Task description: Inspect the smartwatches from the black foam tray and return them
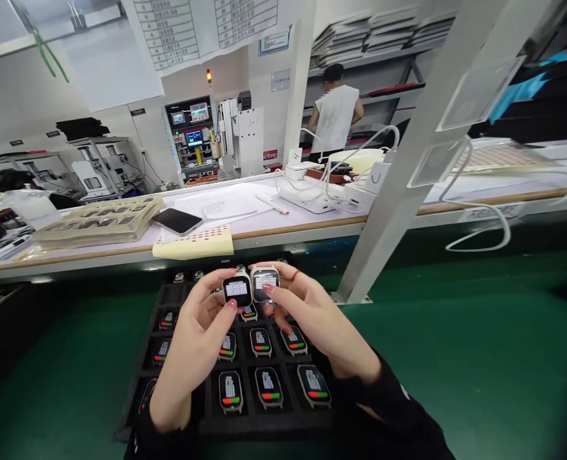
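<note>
My left hand [195,345] holds a small smartwatch body [237,289] with a lit white screen, thumb on its lower edge. My right hand [312,316] holds a second watch body [265,283] right beside it, the two nearly touching. Both are raised a little above a black compartment tray [135,383] on the green mat. In the tray lie several more watch bodies [269,387], screens lit with red and green bars. My forearms hide part of the tray's near rows.
A raised white shelf [312,223] runs behind the tray, carrying a phone [177,221], a yellow sticker sheet [195,243], clear trays [99,220], chargers and cables [331,185]. A slanted white post [398,185] stands to the right. One person stands far back; another sits at the left.
</note>
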### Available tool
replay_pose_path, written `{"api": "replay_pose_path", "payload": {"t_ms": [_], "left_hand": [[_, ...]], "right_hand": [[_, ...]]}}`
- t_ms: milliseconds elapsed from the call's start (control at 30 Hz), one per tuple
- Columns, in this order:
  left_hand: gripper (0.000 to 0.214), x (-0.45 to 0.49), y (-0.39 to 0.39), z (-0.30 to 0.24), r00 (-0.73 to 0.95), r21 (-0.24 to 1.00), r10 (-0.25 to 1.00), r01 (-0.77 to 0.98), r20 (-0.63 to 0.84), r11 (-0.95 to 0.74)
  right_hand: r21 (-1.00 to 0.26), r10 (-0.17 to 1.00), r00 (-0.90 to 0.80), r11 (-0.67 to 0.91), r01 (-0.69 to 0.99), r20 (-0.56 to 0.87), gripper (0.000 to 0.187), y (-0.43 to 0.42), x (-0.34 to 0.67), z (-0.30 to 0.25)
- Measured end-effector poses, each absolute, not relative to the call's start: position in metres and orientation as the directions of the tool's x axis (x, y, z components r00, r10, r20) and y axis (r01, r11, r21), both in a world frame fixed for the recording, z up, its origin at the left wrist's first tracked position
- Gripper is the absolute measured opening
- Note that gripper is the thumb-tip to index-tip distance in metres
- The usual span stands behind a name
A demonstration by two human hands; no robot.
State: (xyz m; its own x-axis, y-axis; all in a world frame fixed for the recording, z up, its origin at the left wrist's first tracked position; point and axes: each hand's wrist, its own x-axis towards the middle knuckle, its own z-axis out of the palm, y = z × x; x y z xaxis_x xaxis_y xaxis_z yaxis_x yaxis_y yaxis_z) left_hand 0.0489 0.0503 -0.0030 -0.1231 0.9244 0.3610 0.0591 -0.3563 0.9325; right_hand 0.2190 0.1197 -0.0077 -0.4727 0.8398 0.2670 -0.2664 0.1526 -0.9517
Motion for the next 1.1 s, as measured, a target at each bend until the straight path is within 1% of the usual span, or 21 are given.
{"api": "replay_pose_path", "payload": {"t_ms": [233,400,500,700,833,1000,1100], "left_hand": [[0.023,0.0502,0.0494,-0.0008,-0.162,0.936,0.923,0.097,0.349,-0.337],[0.018,0.0497,0.0522,-0.0034,-0.194,0.933,0.913,0.118,0.359,-0.341],[0.018,0.0486,0.054,-0.0048,-0.205,0.928,0.906,0.115,0.37,-0.353],[0.017,0.0485,0.0542,-0.0042,-0.178,0.924,0.907,0.095,0.382,-0.371],[0.018,0.0489,0.0536,-0.0052,-0.175,0.922,0.905,0.09,0.387,-0.376],[0.015,0.0486,0.0548,-0.0072,-0.201,0.934,0.913,0.103,0.356,-0.342],[0.018,0.0485,0.056,-0.0077,-0.214,0.933,0.909,0.136,0.357,-0.334]], "right_hand": [[-0.957,0.856,-0.454,0.14,-0.254,0.246,0.044,0.1187,0.2161,-0.0095],[-0.954,0.854,-0.445,0.172,-0.244,0.268,0.041,0.119,0.2147,-0.0098],[-0.958,0.859,-0.443,0.164,-0.237,0.256,0.043,0.1189,0.2158,-0.0088],[-0.946,0.828,-0.482,0.165,-0.278,0.286,0.047,0.1181,0.2201,-0.0037],[-0.944,0.819,-0.495,0.162,-0.287,0.291,0.043,0.1206,0.2193,-0.0058],[-0.946,0.824,-0.496,0.139,-0.292,0.275,0.051,0.1215,0.2205,-0.0079],[-0.947,0.808,-0.521,0.134,-0.293,0.276,0.055,0.1204,0.2238,-0.0052]]}}
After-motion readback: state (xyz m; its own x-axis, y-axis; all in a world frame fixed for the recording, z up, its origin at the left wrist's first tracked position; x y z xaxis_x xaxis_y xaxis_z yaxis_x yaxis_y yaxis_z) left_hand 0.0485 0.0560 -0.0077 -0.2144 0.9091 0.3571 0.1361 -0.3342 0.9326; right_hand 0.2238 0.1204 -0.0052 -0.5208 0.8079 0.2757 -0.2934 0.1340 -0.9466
